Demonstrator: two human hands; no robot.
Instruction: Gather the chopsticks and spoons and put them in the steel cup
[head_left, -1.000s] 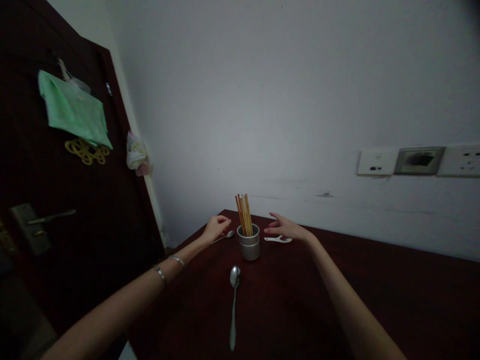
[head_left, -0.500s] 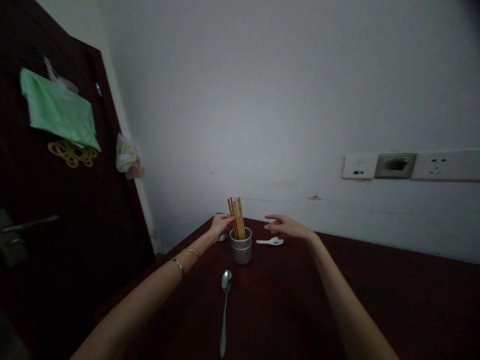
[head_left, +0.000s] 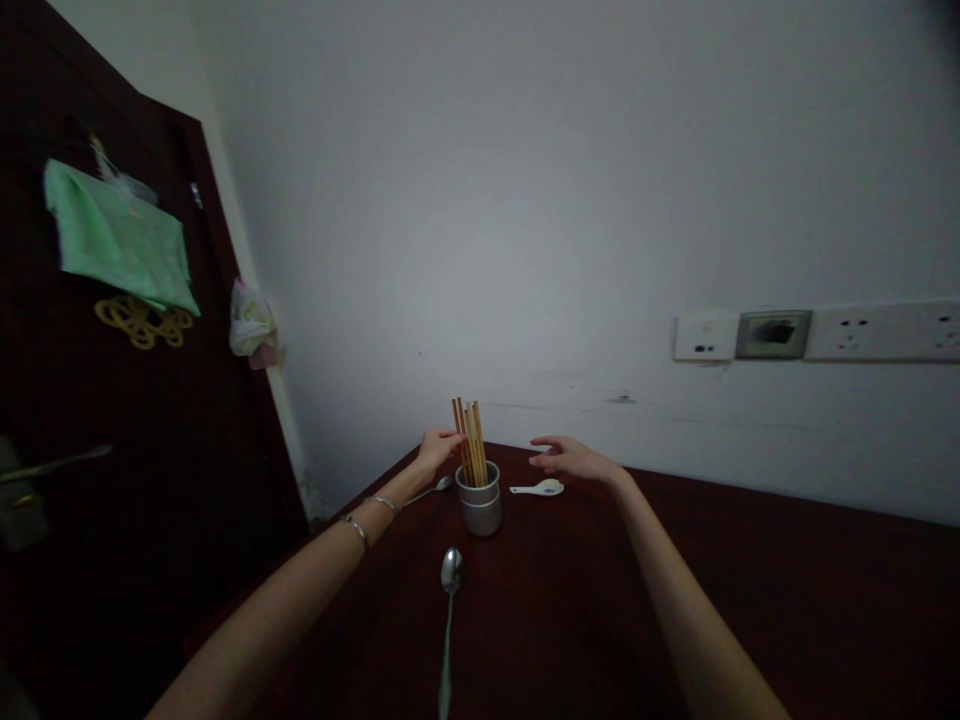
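A grey metal cup (head_left: 480,510) stands upright on the dark red table, holding several wooden chopsticks (head_left: 475,450) that lean to the left. My left hand (head_left: 441,447), with two bracelets on its wrist, has its fingertips closed on the reddish chopsticks at the left of the bunch. To the right of the cup my right hand (head_left: 574,459) hovers with thumb and fingers apart, holding nothing. Just below it lies a white ceramic spoon (head_left: 547,488), its handle pointing at the cup.
A long metal spoon (head_left: 451,572) lies in front of the cup. Another metal spoon (head_left: 444,483) is beside the cup, partly behind my left wrist. The table (head_left: 570,620) meets a pale wall with sockets (head_left: 847,333). A dark door (head_left: 217,430) stands at left.
The view has shifted slightly. My left hand stays at the chopsticks, and more of the spoon beside it shows. My right hand keeps its open pose over the white spoon.
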